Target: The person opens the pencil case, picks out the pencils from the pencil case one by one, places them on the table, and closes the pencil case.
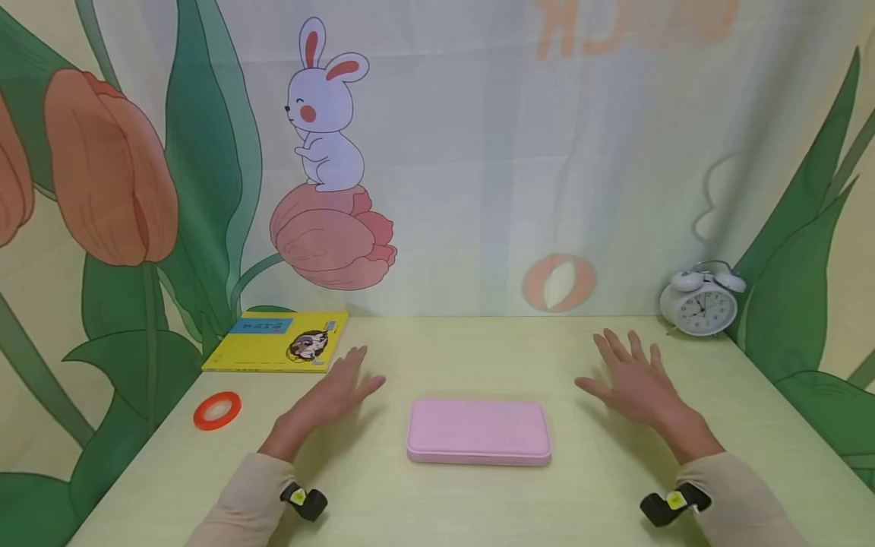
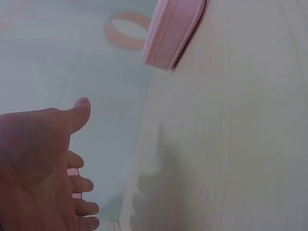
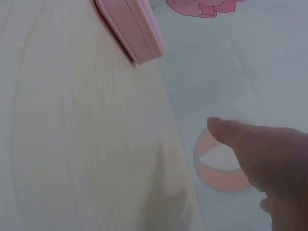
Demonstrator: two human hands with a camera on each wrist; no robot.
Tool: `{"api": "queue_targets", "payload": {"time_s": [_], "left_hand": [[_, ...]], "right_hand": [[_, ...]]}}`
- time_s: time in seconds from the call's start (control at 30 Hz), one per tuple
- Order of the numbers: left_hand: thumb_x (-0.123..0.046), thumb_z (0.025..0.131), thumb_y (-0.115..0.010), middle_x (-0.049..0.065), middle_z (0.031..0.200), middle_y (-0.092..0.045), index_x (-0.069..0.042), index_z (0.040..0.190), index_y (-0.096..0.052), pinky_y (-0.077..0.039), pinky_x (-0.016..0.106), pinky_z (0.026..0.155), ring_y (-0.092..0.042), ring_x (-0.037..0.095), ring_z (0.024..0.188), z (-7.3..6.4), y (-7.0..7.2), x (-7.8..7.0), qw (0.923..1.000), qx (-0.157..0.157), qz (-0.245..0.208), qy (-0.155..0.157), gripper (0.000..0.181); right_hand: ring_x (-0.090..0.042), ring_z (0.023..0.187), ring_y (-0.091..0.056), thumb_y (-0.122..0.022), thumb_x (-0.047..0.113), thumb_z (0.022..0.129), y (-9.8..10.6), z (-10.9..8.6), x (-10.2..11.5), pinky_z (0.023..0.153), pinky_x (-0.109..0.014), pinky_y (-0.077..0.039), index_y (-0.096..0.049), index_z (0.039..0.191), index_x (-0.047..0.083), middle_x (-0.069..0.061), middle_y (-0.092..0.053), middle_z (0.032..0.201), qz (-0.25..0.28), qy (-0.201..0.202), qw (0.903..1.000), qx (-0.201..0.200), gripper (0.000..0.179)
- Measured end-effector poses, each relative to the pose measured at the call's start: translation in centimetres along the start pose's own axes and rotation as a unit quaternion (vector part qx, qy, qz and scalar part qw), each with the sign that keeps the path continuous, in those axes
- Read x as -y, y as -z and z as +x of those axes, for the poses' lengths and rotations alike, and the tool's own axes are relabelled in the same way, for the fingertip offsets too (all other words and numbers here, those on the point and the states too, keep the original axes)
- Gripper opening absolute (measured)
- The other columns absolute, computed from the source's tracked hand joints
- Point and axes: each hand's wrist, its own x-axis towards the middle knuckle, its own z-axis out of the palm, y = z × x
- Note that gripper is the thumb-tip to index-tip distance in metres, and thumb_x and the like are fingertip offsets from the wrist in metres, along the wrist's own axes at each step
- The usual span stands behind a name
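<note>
A pink rectangular case (image 1: 478,430) with rounded corners lies closed on the table between the two hands. To its left, my left hand (image 1: 339,390) is held over the table with fingers extended and thumb apart, holding nothing. My right hand (image 1: 632,382) is on the other side, fingers spread and likewise bare of any object. In the left wrist view the case's end (image 2: 174,33) shows at the top, apart from the thumb. The right wrist view shows its other end (image 3: 132,30) at the top, away from the right thumb.
A yellow book (image 1: 273,353) lies at the back left, with an orange-red ring (image 1: 217,411) in front of it. A white twin-bell alarm clock (image 1: 702,308) stands at the back right. Behind the table (image 1: 478,509) hangs a printed curtain (image 1: 465,190).
</note>
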Motion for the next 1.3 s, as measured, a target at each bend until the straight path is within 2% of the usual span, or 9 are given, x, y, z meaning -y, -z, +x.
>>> {"api": "queue_targets", "payload": {"time_s": [0.13,0.33,0.5,0.67,0.73,0.87,1.03,1.1,1.3], "left_hand": [[-0.063,0.098,-0.046,0.019,0.166,-0.008,-0.005,0.16,-0.009,-0.011,0.055,0.121,-0.007,0.038,0.151,-0.1,-0.1,-0.7,0.9972,0.027,-0.059,-0.036,0.092],[-0.064,0.097,-0.048,0.01,0.166,-0.013,-0.016,0.162,-0.009,-0.016,0.056,0.12,-0.014,0.033,0.151,-0.9,-0.4,-1.6,0.9891,0.064,-0.124,-0.047,0.09],[-0.053,0.096,-0.06,0.004,0.167,-0.013,-0.022,0.162,-0.011,-0.019,0.057,0.12,-0.015,0.029,0.151,-1.8,-0.8,-2.9,0.9778,0.102,-0.16,-0.089,0.087],[-0.046,0.09,-0.072,0.002,0.167,-0.013,-0.022,0.162,-0.011,-0.022,0.056,0.119,-0.015,0.028,0.151,-2.0,-1.1,-4.4,0.9654,0.133,-0.18,-0.133,0.098],[-0.043,0.087,-0.077,0.003,0.167,-0.013,-0.02,0.162,-0.011,-0.021,0.054,0.12,-0.014,0.026,0.151,-2.1,-1.3,-4.9,0.9641,0.139,-0.177,-0.141,0.103],[-0.04,0.079,-0.086,0.006,0.166,-0.017,-0.016,0.162,-0.012,-0.02,0.048,0.121,-0.019,0.024,0.15,-2.1,-2.1,-5.7,0.9674,0.139,-0.146,-0.153,0.114],[-0.032,0.069,-0.094,0.015,0.161,-0.03,-0.013,0.161,-0.016,-0.027,0.047,0.119,-0.032,0.028,0.145,-2.0,-3.0,-6.5,0.9684,0.137,-0.124,-0.167,0.122],[-0.029,0.066,-0.096,0.017,0.158,-0.033,-0.015,0.161,-0.016,-0.028,0.047,0.118,-0.035,0.028,0.143,-2.0,-3.3,-6.7,0.9685,0.139,-0.124,-0.165,0.124],[-0.023,0.066,-0.096,0.018,0.157,-0.036,-0.018,0.162,-0.016,-0.031,0.046,0.117,-0.041,0.025,0.137,-2.1,-3.8,-6.9,0.9689,0.149,-0.119,-0.158,0.125]], "right_hand": [[-0.059,0.143,-0.008,-0.056,0.061,0.095,-0.1,0.0,0.6,0.111,-0.075,0.0,-0.024,0.156,-0.003,-0.029,-0.021,0.159,0.041,0.011,0.999,0.012,0.094],[-0.055,0.144,-0.009,-0.059,0.059,0.094,-0.8,-0.1,2.0,0.113,-0.073,0.0,-0.025,0.156,0.0,-0.026,-0.024,0.16,0.101,0.039,0.9938,0.022,0.092],[-0.049,0.148,-0.009,-0.058,0.061,0.094,-1.3,-0.4,3.5,0.115,-0.069,0.0,-0.025,0.158,0.004,-0.021,-0.024,0.162,0.138,0.065,0.9875,0.04,0.092],[-0.042,0.15,-0.006,-0.061,0.062,0.092,-1.0,-0.9,5.4,0.117,-0.065,0.0,-0.023,0.16,0.01,-0.012,-0.023,0.164,0.166,0.097,0.9795,0.059,0.093],[-0.038,0.151,-0.006,-0.062,0.062,0.091,-0.9,-1.1,6.3,0.118,-0.064,0.001,-0.022,0.16,0.01,-0.009,-0.023,0.164,0.175,0.114,0.9753,0.072,0.095],[-0.033,0.151,-0.008,-0.064,0.063,0.088,-0.9,-1.5,7.7,0.12,-0.059,-0.003,-0.018,0.161,0.013,-0.005,-0.018,0.165,0.195,0.136,0.9655,0.107,0.1],[-0.044,0.148,-0.014,-0.069,0.066,0.082,-0.8,-1.9,8.8,0.119,-0.059,-0.016,-0.013,0.162,0.018,-0.001,-0.012,0.166,0.217,0.142,0.9565,0.134,0.109],[-0.043,0.147,-0.019,-0.07,0.067,0.081,-0.9,-1.8,9.1,0.119,-0.057,-0.021,-0.013,0.162,0.016,-0.003,-0.015,0.166,0.211,0.153,0.9563,0.132,0.111],[-0.024,0.138,-0.042,-0.074,0.067,0.078,-1.6,-1.5,9.4,0.114,-0.048,-0.036,-0.019,0.16,0.008,-0.013,-0.034,0.159,0.196,0.191,0.9521,0.136,0.115]]}}
